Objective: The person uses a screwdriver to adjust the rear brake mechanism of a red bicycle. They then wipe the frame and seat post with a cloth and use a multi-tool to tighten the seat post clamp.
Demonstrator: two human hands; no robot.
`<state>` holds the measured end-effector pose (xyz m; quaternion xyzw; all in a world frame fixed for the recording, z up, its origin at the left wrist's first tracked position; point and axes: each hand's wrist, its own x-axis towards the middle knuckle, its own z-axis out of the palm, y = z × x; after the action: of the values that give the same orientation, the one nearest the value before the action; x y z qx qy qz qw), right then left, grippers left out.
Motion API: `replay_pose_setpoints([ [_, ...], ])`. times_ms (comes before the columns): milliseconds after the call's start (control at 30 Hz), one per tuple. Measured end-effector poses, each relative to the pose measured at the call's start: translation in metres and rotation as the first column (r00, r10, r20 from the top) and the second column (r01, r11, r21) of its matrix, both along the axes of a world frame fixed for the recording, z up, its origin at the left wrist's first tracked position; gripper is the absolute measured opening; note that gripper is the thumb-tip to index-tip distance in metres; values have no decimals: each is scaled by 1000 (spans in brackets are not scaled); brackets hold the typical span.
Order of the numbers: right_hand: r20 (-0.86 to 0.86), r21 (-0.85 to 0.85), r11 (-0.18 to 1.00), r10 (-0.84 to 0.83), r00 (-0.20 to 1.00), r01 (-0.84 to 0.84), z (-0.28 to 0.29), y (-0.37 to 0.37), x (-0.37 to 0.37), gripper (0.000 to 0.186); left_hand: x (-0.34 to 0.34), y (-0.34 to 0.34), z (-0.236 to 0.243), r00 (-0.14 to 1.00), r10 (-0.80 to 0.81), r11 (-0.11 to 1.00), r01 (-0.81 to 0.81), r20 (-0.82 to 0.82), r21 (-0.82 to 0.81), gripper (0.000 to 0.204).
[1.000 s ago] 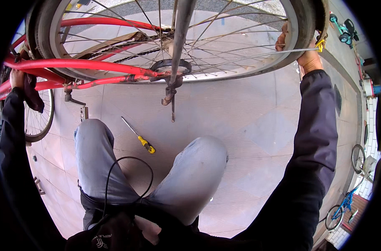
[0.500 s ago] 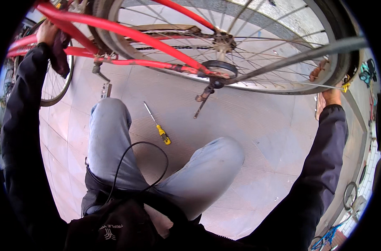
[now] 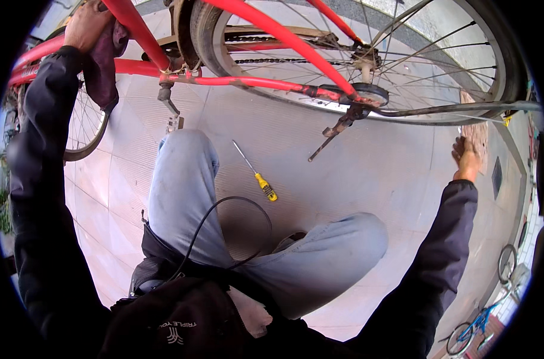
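The red bicycle frame [image 3: 260, 30] lies across the upper part of the view. My left hand [image 3: 88, 27] is closed round its tubing at the upper left. Under that hand hangs a dark maroon, cloth-like piece [image 3: 101, 75]; whether my fingers hold it too is unclear. At the right, my right hand [image 3: 468, 157] is off the bicycle, its fingers stretched toward the rear wheel [image 3: 320, 110]. It is over a flat reddish-brown slab [image 3: 476, 134] by the tyre; contact cannot be made out. A dark grey bar [image 3: 439, 110] runs from the hub across the wheel's near side.
A yellow-handled screwdriver [image 3: 266, 186] lies on the tiled floor [image 3: 326, 185] between my knees and the bicycle. A black cable [image 3: 215, 206] loops over my lap. The crank's pedal [image 3: 175, 124] is by my left knee. A blue bicycle [image 3: 478, 323] stands at the far lower right.
My right hand has come off the rear tyre and moved nearer to me, its fingers now free. The grey bar has swung lower at its outer end. My left hand stays on the frame.
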<state>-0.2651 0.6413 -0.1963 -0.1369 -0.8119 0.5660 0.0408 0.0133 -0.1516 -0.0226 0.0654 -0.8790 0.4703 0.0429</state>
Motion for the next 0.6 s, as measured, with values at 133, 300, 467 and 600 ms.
replay_pose_setpoints([
  [133,192,27,999,29,981,-35,-31,-8,92,26,-3,5,0,984,-27,930,89,-175,356,26],
  [300,431,22,1000,-22,902,13,-69,-15,214,24,-13,-1,8,968,-248,929,247,-31,275,29],
  [467,575,27,999,-38,818,27,-60,-45,301,26,-14,14,8,985,-171,940,170,-20,295,25],
  [600,580,81,995,-90,809,53,-40,-78,338,24,-6,52,11,973,-66,818,181,-223,546,33],
])
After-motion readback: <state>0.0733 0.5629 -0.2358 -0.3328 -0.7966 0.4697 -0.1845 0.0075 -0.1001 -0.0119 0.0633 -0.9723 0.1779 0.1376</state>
